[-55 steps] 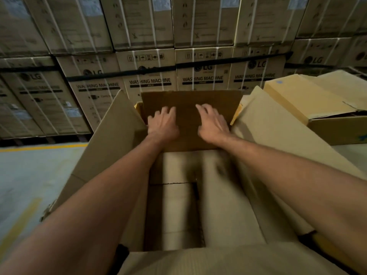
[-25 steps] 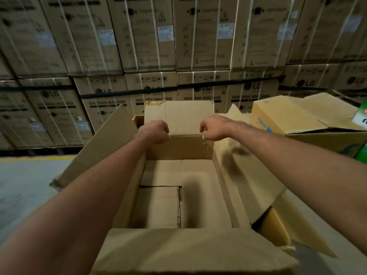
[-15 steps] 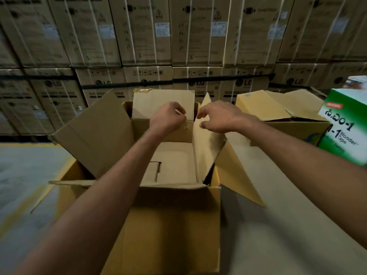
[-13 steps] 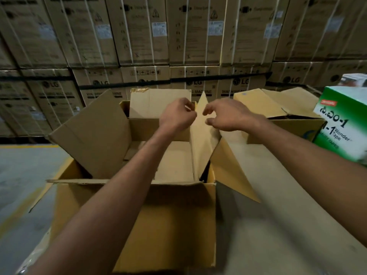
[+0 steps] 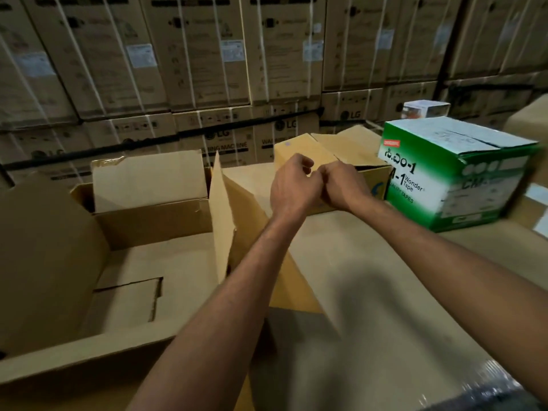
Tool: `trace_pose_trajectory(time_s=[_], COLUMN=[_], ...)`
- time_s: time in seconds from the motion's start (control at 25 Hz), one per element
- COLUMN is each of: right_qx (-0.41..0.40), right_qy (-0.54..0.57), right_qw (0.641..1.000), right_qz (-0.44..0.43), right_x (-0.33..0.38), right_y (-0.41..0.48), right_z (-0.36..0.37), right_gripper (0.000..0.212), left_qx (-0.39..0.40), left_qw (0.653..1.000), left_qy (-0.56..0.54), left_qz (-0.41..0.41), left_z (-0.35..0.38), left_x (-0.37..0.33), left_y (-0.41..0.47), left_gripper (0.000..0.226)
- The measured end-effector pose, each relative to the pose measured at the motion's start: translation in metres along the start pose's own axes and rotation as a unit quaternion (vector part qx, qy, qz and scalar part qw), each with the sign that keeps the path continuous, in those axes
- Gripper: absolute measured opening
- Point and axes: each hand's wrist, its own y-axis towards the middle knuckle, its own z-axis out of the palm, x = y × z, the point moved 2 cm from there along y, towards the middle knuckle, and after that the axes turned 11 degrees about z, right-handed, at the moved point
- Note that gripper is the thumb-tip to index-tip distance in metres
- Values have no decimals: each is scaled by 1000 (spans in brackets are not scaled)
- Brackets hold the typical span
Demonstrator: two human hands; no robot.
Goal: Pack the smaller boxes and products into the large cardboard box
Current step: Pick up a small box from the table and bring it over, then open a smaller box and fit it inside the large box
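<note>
Brown corrugated board makes up the large open cardboard box (image 5: 154, 223), which is set at the 9 o'clock side of the view with all four flaps raised. Its own bottom flaps are seen inside, with a cut seam showing between them. The right flap (image 5: 219, 218) is stood almost on edge, just beside the left forearm.

The left hand (image 5: 292, 188) and the right hand (image 5: 341, 188) are held knuckle to knuckle at the centre, over the tan counter (image 5: 370, 277). The left fingers (image 5: 305, 163) are curled inward and nothing is seen in them. The right fingers are tucked under the back of the hand; whether anything is gripped cannot be told.

A smaller yellow-tan cardboard box (image 5: 302, 149) is placed directly at 12 o'clock from the hands, partly covered by them. A green-and-white printed carton marked "Wonder Tape" (image 5: 462, 185) is stood at 3 o'clock from the hands, near the yellow-tan box. A small white box (image 5: 425, 109) is seen at 12 o'clock from that carton, behind it.

Strapped brown washing-machine cartons (image 5: 207, 69) are stacked as a wall across the back. Clear plastic wrap (image 5: 489, 390) is visible at 5 o'clock, at the counter's near corner.
</note>
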Motion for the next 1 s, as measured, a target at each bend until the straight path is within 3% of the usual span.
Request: trace_pose_trajectory(time_s=[0.2, 0.36, 0.56, 0.84, 1.0], right_qx=[44, 36, -10, 36, 37], right_qy=[5, 41, 45, -33, -66], right_qw=[998, 998, 997, 996, 985], right_qz=[34, 44, 57, 69, 157], right_x=[-90, -165, -226, -256, -270], right_y=[68, 138, 228, 327, 371], right_z=[45, 73, 78, 116, 136], right_gripper=[16, 18, 31, 57, 62], left_qx=[50, 44, 42, 88, 90], left_qw=[993, 989, 982, 970, 957], left_qy=[-6, -2, 43, 159, 169], left_qz=[-102, -143, -178, -161, -216], left_z=[117, 185, 229, 271, 288], left_x=[40, 71, 106, 157, 202], left_y=[17, 51, 102, 179, 204], left_gripper=[27, 35, 38, 52, 48])
